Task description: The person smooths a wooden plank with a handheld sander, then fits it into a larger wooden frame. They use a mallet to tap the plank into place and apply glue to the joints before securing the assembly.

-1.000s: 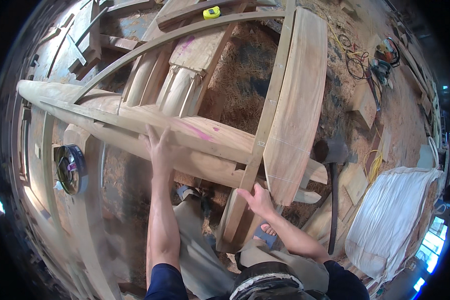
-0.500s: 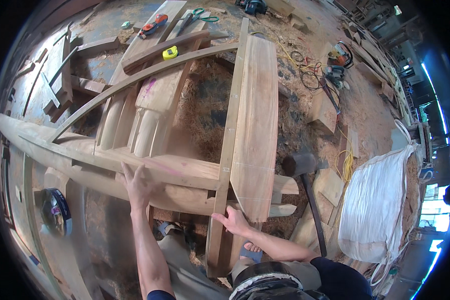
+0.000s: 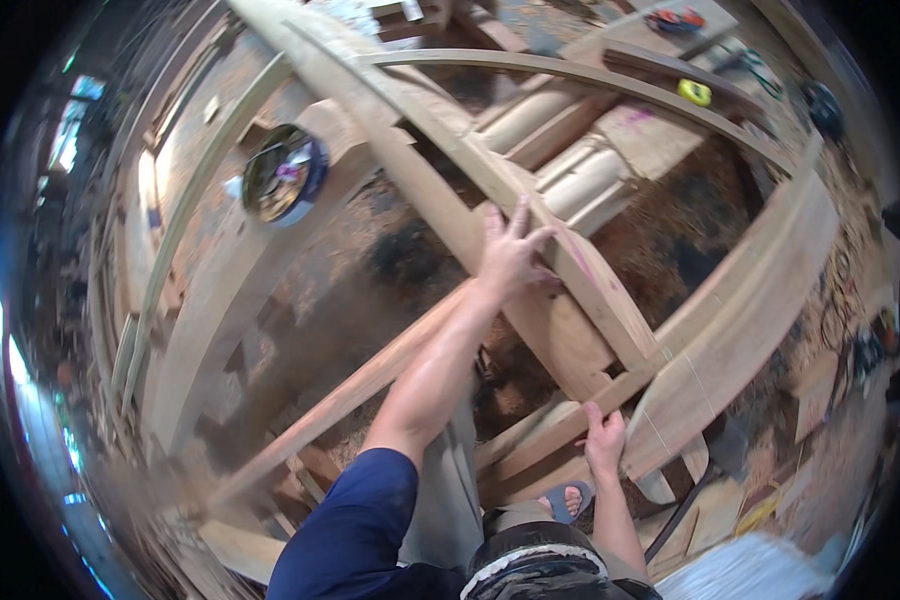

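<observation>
My left hand [image 3: 515, 255] lies with fingers spread over a long wooden strip [image 3: 460, 145]. Beneath that strip is a thick, rounded timber [image 3: 440, 200]. My right hand [image 3: 603, 440] is closed round a second strip [image 3: 705, 315], which crosses the first near its end; the thumb is on top and the other fingers are partly hidden. A thin arched strip [image 3: 580, 72] spans between the two, forming a frame. Under the crossing strip is a wide pale board [image 3: 715, 375] with thin lines drawn across it.
A yellow tape measure [image 3: 694, 93] and an orange tool [image 3: 674, 20] rest on timbers at the far right. To the left stands a round tub [image 3: 286, 175] of scraps on a beam. A slanting batten [image 3: 340, 400] passes under my left forearm. Nearby lies a white sack [image 3: 750, 572].
The view has swung left, so the frame now slants and the tub appears higher. Both hands remain on the strips, the left fingers still spread and the right still gripping.
</observation>
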The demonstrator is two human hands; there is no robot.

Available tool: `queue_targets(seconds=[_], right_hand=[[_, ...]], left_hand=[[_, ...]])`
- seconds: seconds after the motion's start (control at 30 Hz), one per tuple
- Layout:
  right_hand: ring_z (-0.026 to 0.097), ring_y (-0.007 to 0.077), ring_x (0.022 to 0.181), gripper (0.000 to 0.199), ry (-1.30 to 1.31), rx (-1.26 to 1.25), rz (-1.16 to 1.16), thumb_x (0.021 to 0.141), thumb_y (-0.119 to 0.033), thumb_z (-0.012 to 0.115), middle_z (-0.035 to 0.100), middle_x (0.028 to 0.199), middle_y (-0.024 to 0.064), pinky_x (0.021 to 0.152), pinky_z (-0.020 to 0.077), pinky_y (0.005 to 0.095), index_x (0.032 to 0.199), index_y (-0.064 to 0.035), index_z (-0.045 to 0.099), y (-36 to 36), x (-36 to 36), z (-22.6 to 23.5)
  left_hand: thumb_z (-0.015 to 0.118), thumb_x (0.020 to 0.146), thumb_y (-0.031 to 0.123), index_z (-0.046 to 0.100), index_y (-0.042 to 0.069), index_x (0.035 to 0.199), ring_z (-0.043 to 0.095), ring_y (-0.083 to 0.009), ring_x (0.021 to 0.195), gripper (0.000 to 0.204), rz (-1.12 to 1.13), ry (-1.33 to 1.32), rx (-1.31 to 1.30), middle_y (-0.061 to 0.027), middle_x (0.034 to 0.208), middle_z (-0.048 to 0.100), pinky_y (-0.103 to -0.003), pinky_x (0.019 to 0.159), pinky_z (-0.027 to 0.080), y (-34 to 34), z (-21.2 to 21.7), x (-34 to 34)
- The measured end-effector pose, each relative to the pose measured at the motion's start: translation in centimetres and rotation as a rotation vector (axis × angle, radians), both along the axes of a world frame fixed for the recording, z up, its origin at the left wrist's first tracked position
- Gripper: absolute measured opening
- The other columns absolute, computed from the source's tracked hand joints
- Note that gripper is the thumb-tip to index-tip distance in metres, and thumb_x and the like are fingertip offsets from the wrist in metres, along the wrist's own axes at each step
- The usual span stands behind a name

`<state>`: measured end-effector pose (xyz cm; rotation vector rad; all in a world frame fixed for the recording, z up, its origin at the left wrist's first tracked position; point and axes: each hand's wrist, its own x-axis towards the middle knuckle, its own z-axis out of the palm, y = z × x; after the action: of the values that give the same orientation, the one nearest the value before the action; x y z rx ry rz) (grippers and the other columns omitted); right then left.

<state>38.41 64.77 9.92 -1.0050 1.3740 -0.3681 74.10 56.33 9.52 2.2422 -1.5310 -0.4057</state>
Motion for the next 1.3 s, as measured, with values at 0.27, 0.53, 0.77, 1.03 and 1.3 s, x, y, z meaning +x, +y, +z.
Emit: queue_targets(seconds=[0.27, 0.53, 0.77, 1.03, 1.3], right_hand=[[0.065, 0.0119, 0.066, 0.039, 0.003, -0.01, 0.025, 0.103, -0.033, 0.069, 0.068, 0.092, 0.0081, 0.043, 0.0548, 0.0264, 0.118, 0.0027, 0.061, 0.1, -0.1, -0.2], [0.066, 0.013, 0.067, 0.04, -0.017, -0.019, 0.041, 0.103, -0.033, 0.069, 0.068, 0.092, 0.0081, 0.045, 0.0561, 0.027, 0.119, 0.0029, 0.061, -0.2, 0.1, 0.3], [0.07, 0.0172, 0.068, 0.045, 0.1, 0.001, 0.024, 0.099, -0.036, 0.073, 0.072, 0.09, 0.0125, 0.047, 0.0583, 0.031, 0.111, 0.0072, 0.065, -0.3, 0.4, 0.5], [0.071, 0.0173, 0.066, 0.05, 0.116, -0.069, 0.064, 0.097, -0.041, 0.076, 0.073, 0.085, 0.0135, 0.049, 0.0589, 0.0313, 0.108, 0.0068, 0.067, -0.3, -0.1, 0.1], [0.069, 0.0126, 0.065, 0.045, 0.15, -0.01, 0.134, 0.096, -0.036, 0.078, 0.074, 0.085, 0.0108, 0.049, 0.0572, 0.0285, 0.111, 0.0063, 0.069, -0.6, 0.2, 0.7]], left_hand=[[0.098, 0.061, 0.041, 0.064, 0.03, 0.14, 0.008, -0.0686, 0.149, 0.086, -0.009, 0.055, 0.01, -0.0186, 0.173, 0.019, -0.072, 0.122, 0.023, 0.1, 0.0, 0.0], [0.098, 0.06, 0.042, 0.064, 0.032, 0.141, 0.007, -0.0697, 0.148, 0.088, -0.012, 0.085, 0.018, -0.0184, 0.173, 0.016, -0.071, 0.122, 0.023, 0.0, -0.5, 0.1], [0.099, 0.056, 0.042, 0.069, 0.027, 0.137, 0.01, -0.0716, 0.146, 0.087, -0.028, 0.021, -0.028, -0.0248, 0.169, 0.025, -0.072, 0.122, 0.021, -0.2, -1.3, 0.4], [0.098, 0.062, 0.036, 0.067, 0.025, 0.138, 0.015, -0.0666, 0.149, 0.083, -0.046, -0.019, -0.068, -0.0229, 0.169, 0.026, -0.069, 0.122, 0.027, -0.1, -1.2, 0.3], [0.096, 0.067, 0.033, 0.065, 0.027, 0.138, 0.015, -0.0652, 0.149, 0.078, -0.021, -0.001, 0.005, -0.0204, 0.171, 0.024, -0.069, 0.121, 0.03, 0.0, -0.7, 0.4]])
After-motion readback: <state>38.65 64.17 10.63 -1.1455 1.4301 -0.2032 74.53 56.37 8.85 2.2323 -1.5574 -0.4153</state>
